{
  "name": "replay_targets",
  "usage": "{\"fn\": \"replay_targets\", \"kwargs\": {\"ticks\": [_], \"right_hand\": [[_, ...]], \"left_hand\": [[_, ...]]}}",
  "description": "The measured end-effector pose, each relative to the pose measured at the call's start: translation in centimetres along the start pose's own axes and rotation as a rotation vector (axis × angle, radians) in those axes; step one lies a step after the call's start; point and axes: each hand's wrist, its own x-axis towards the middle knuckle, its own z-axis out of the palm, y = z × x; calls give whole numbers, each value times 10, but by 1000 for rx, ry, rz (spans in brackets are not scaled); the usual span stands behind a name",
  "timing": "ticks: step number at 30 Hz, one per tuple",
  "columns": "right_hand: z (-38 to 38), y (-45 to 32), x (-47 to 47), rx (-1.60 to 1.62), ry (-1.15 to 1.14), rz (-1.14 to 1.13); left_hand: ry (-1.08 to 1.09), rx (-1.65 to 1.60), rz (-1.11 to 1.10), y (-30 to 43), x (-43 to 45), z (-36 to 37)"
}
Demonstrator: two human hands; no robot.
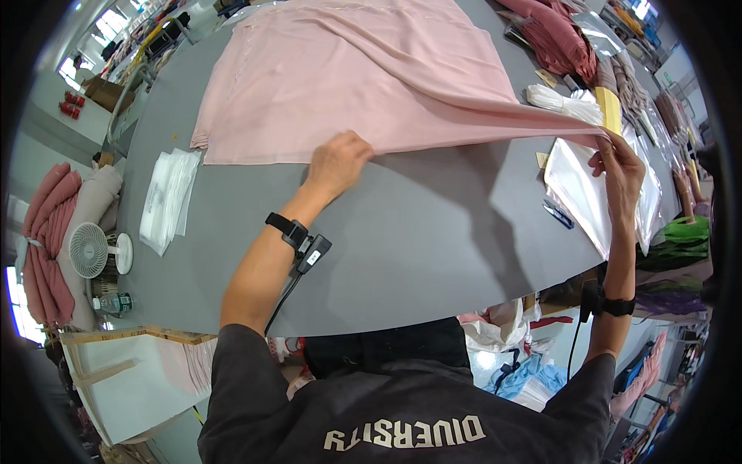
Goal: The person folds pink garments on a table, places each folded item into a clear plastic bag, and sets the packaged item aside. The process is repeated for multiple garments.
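A large piece of thin pink fabric [348, 87] lies spread over the far half of the grey table [377, 243], layered at its left side. My right hand [623, 165] pinches one corner of it, pulled out to the right and lifted off the table. Folds run from that corner across the cloth. My left hand [340, 159] rests on the fabric's near edge with its fingers curled down; whether it grips the cloth or only presses on it cannot be seen.
To the left lie flat white plastic bags [168, 200], a small white fan [95, 250] and a water bottle [113, 303]. On the right are thread snips [558, 214], clear plastic bags [577, 180], a white cord bundle [562, 103] and dark pink folded fabric [556, 40].
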Motion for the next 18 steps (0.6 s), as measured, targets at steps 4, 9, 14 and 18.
{"fn": "replay_targets", "kwargs": {"ticks": [4, 9, 14, 18], "right_hand": [[9, -1, -5, 114, -13, 26], [8, -15, -2, 101, 93, -7], [-7, -32, -5, 131, 140, -150], [-28, -29, -9, 224, 292, -243]], "left_hand": [[478, -24, -125, -9, 25, 2], [-16, -90, -251, -8, 13, 23], [131, 60, -91, -5, -7, 35], [73, 322, -115, 2, 2, 17]]}}
